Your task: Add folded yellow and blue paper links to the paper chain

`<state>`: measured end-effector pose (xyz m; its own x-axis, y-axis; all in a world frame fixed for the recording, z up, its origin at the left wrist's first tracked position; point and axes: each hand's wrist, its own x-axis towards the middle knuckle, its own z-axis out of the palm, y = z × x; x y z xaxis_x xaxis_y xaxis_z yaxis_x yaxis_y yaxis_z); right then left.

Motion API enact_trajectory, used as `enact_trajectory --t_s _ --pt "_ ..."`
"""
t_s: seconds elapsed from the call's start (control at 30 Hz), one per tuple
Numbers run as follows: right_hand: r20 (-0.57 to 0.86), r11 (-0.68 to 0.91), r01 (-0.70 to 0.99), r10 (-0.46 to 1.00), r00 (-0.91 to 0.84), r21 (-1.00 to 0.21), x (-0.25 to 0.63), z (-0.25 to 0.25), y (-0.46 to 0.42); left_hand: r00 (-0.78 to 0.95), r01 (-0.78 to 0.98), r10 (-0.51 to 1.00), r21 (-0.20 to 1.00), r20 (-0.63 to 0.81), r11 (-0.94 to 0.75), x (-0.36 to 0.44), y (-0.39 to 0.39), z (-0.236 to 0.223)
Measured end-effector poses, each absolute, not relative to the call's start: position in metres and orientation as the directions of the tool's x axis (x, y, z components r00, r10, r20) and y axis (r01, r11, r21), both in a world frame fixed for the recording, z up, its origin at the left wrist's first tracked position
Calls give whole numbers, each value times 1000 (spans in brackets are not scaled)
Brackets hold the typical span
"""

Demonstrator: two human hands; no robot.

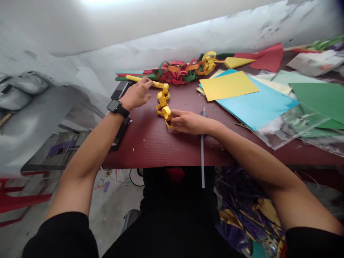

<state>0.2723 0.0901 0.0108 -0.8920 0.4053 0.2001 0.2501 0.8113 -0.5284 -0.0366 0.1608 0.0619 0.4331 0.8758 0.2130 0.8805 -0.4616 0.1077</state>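
A short chain of yellow paper loops (162, 98) lies on the dark red tabletop, running from the yellow strips down towards me. At its near end my right hand (189, 122) has its fingers closed on the last loop. My left hand (137, 94), below a black wristwatch, lies over a bundle of long yellow paper strips (132, 77). Its fingertips touch the strips while the thumb stands apart. Part of the bundle is hidden under those fingers.
Red, green, orange and yellow paper chains (178, 71) lie along the wall. Yellow (228, 86), blue (258, 107) and green sheets (319, 100) spread on the right. Black objects (120, 130) sit beside my left forearm. A pale strip (202, 161) overhangs the table's front edge.
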Motion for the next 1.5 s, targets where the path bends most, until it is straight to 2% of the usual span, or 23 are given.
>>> enact_trajectory --t_s 0.1,0.2,0.37,0.5,0.6,0.8,0.9,1.13,1.37,1.5 --pt "203 802 221 387 -899 -555 274 14 92 397 913 910 45 117 -404 -27 179 53" --pt "209 804 224 393 -895 -550 281 20 101 376 924 925 44 52 -379 -14 192 46" --pt "296 774 475 610 -735 -418 322 30 137 309 948 951 74 35 -310 2 211 36" --pt "350 622 693 781 -517 -365 363 34 166 286 956 957 61 41 -288 5 220 31" --pt "370 482 824 854 -367 -296 384 34 180 282 958 958 44 51 -284 6 223 30" --pt "339 237 926 932 -130 -295 417 25 197 296 953 953 45 58 -299 11 226 33" --pt "302 170 939 950 -76 -299 434 21 203 314 947 947 49 64 -318 12 226 33" --pt "329 250 866 938 -106 -434 456 14 212 277 957 949 45 148 -287 12 223 37" --pt "393 347 831 903 -171 -435 440 17 208 212 958 940 132 268 -254 -14 232 45" --pt "408 443 771 875 -261 -457 415 27 195 131 966 963 189 235 -177 -50 251 45"
